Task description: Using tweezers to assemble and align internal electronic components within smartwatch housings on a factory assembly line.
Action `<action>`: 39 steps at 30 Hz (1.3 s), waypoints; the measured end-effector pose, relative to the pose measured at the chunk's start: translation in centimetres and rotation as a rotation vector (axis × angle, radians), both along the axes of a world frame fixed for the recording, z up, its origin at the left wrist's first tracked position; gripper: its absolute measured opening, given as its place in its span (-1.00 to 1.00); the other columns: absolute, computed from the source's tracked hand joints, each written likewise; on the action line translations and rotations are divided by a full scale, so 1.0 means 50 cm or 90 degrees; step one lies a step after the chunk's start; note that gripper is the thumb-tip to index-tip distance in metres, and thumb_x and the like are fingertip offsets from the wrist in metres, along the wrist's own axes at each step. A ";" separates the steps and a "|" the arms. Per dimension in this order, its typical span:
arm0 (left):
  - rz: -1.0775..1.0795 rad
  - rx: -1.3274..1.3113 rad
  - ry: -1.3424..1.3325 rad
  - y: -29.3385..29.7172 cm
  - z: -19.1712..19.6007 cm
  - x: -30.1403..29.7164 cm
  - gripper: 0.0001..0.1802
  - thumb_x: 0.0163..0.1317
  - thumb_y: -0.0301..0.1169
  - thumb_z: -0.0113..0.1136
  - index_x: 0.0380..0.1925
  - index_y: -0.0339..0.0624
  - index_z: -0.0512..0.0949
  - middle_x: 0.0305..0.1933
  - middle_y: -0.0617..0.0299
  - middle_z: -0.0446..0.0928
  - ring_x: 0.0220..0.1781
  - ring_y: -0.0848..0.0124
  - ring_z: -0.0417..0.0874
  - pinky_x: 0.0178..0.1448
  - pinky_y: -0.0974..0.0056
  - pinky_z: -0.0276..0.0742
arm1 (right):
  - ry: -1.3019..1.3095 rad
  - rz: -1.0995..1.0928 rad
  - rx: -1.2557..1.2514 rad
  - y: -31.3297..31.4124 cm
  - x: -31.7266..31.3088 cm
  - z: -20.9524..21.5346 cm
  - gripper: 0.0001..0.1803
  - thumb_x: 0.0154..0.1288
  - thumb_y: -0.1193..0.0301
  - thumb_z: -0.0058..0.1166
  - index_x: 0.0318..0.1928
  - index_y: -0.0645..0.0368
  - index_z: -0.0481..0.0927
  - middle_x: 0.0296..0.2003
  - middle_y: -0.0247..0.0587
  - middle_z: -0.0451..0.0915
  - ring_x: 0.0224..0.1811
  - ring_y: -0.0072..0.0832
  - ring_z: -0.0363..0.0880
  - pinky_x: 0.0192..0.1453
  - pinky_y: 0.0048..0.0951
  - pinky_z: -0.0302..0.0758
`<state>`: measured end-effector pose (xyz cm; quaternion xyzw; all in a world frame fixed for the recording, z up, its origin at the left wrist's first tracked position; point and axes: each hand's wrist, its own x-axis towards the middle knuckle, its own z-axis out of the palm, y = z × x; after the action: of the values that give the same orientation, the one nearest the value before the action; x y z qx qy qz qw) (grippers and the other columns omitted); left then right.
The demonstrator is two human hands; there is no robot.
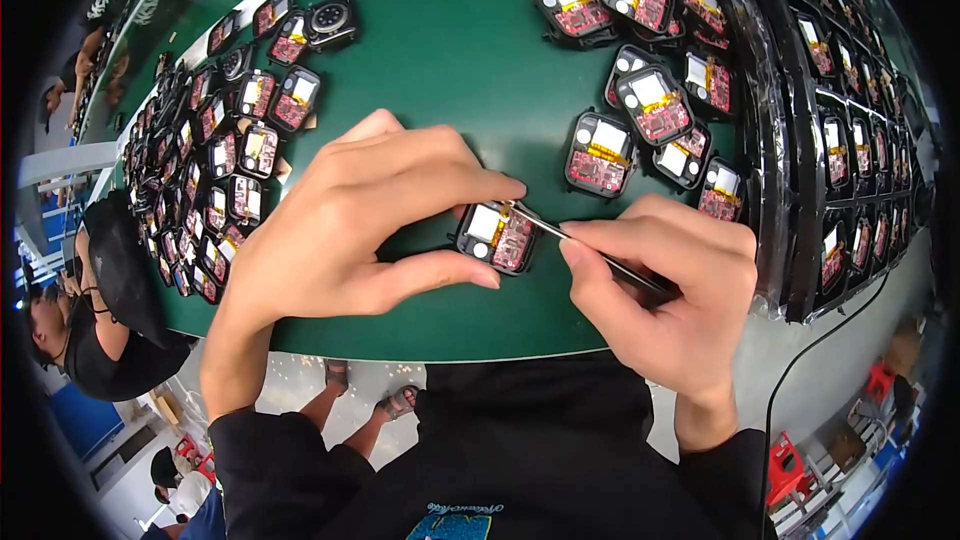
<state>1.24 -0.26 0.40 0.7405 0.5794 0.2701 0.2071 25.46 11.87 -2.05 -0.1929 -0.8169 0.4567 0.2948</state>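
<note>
Presently we note the left hand [340,215] resting on the green table [450,70], fingers curled narrow, index tip and thumb pinching the near-left side of an open smartwatch body [498,236] that lies flat near table centre, approx. 6 o'clock of the work area. The watch unit shows a white block, a red circuit board and a yellow strip inside its black case. The right hand [665,285] sits at 3 o'clock of the unit, fingers closed tight on slim metal tweezers [590,247]; the tips reach the unit's upper right edge, at the yellow strip. Whether the tips grip anything we cannot tell. At 12 to 2 o'clock, a loose group of similar opened units [640,100] lies on the table, well apart from the hands. At 9 to 11 o'clock, a denser batch of units [225,170] runs along the table's left rim. At 3 o'clock, black trays [850,140] hold further units in rows. Another person [100,310] stands beside the table at 8 o'clock.
</note>
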 end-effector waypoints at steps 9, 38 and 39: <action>0.027 -0.022 0.011 0.001 0.010 0.006 -0.32 -0.04 -0.07 0.75 0.05 -0.24 0.82 -0.24 0.20 0.75 -0.30 0.30 0.62 -0.06 0.22 0.39 | -0.016 -0.010 0.015 0.001 0.005 0.005 -0.83 0.12 0.69 0.48 -0.25 0.30 0.82 -0.55 -0.32 0.60 -0.70 -0.66 0.40 -0.63 -0.50 0.22; -0.036 -0.054 -0.017 0.005 -0.004 -0.031 -0.28 -0.02 0.08 0.73 0.01 -0.24 0.85 -0.21 0.24 0.78 -0.34 0.42 0.54 -0.18 0.30 0.30 | -0.033 0.031 -0.016 0.002 0.005 0.010 -0.80 0.16 0.72 0.47 -0.18 0.35 0.90 -0.54 -0.27 0.66 -0.59 -0.64 0.52 -0.50 -0.54 0.29; -0.041 -0.051 -0.013 0.005 -0.003 -0.031 -0.28 -0.02 0.07 0.73 0.01 -0.24 0.85 -0.21 0.23 0.78 -0.34 0.42 0.56 -0.17 0.29 0.29 | -0.037 0.033 -0.018 0.002 0.005 0.012 -0.80 0.16 0.72 0.47 -0.18 0.35 0.90 -0.55 -0.28 0.66 -0.59 -0.64 0.52 -0.51 -0.54 0.28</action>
<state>-0.31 -0.02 0.26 0.7471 0.5634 0.2478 0.2510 25.72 11.96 -1.45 -0.1889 -0.8233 0.4696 0.2567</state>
